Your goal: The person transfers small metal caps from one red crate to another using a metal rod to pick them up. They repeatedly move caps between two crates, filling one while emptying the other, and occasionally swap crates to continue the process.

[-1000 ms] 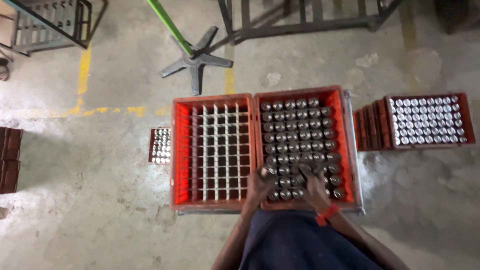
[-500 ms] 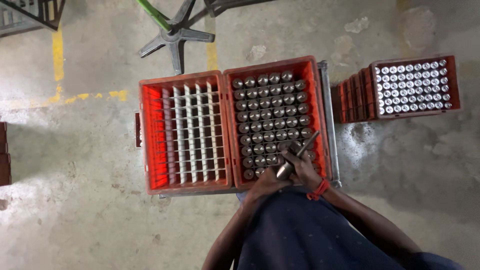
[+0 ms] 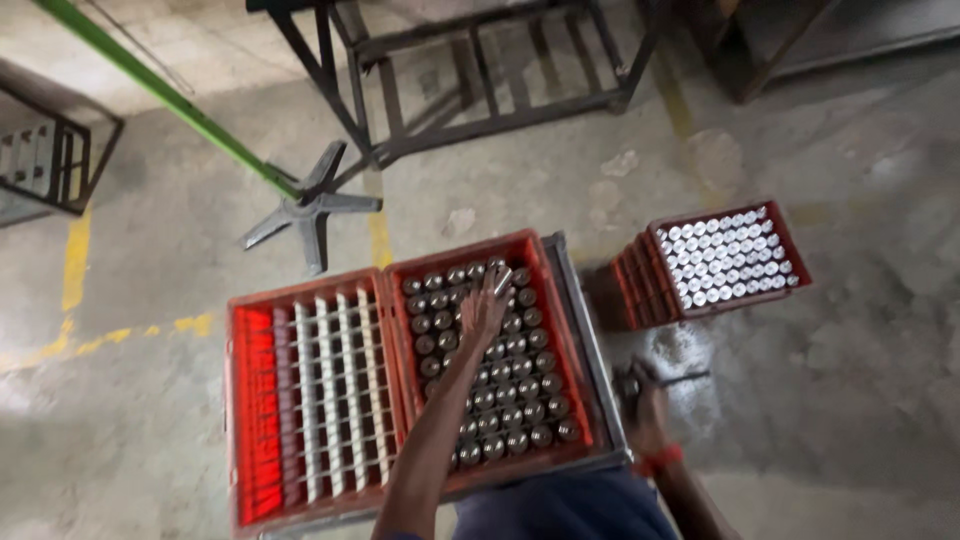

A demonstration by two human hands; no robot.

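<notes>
- Far left, the empty crate (image 3: 300, 400) sits on the floor, its white dividers running away from the person, no parts in it.
- Touching it on the right, the full crate (image 3: 570, 330) holds rows of dark round-topped parts (image 3: 520, 390) standing upright, packed cell by cell.
- The left hand (image 3: 484, 308) reaches out long over that full crate, forearm stretched from the near edge toward the far rows, fingers spread flat and open, palm down on the part tops near the far end.
- So the parts lie straight under and ahead of this hand; it is the nearer hand by a clear margin, and nothing is gripped in it.
- Past the crate's right wall, the right hand (image 3: 645, 405) hangs low over the floor, wrist with a red band, closed round a thin dark rod (image 3: 680, 379) that points off to the right.
- That rod's long axis runs roughly level, away from the crates; the picture is blurred here, so its exact kind cannot be told.
- Further right, well apart, a stack of crates (image 3: 640, 285) stands with its top crate full of bright silver tops.
</notes>
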